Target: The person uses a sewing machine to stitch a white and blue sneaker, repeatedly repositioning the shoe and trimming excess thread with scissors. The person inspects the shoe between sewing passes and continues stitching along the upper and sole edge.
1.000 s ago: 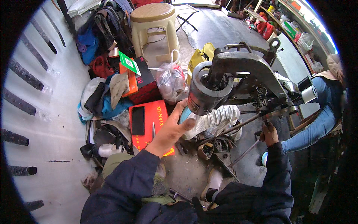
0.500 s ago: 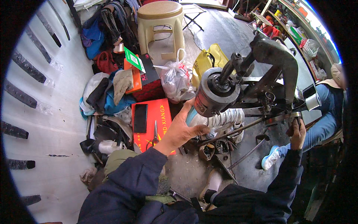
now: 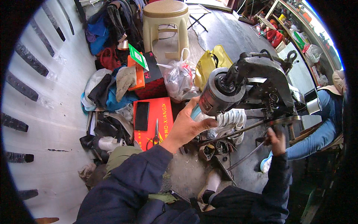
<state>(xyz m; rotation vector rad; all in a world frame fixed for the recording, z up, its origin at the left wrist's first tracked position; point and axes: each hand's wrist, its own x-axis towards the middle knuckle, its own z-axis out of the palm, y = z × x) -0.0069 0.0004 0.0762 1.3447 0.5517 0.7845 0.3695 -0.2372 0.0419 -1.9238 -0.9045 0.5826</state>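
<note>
A dark metal sewing machine [image 3: 266, 69] of the shoe-repair kind stands in front of me, with a thick round cylinder [image 3: 220, 93] at its near-left end. My left hand [image 3: 188, 125] reaches under that cylinder, thumb and fingers closed around a pale blue piece [image 3: 195, 111]. It looks like part of a shoe; the cylinder hides most of it. A white ribbed sneaker upper [image 3: 232, 118] shows just right of it; I cannot tell whether the two join. At the machine's right, my right hand [image 3: 276, 142] is curled just under the handwheel [image 3: 285, 120], its fingertips partly hidden there.
A red box [image 3: 164, 112] on the left carries a black phone [image 3: 141, 115] and scissors [image 3: 156, 132]. Beyond are a plastic bag [image 3: 179, 80], a yellow bag [image 3: 212, 65] and a beige stool [image 3: 166, 28]. A person in jeans [image 3: 324, 123] sits at the right, beside a thread spool [image 3: 314, 105].
My right hand has swung left and toward me, along with the turning handwheel. The machine's upper arm and levers have shifted position. My left hand keeps its hold under the cylinder.
</note>
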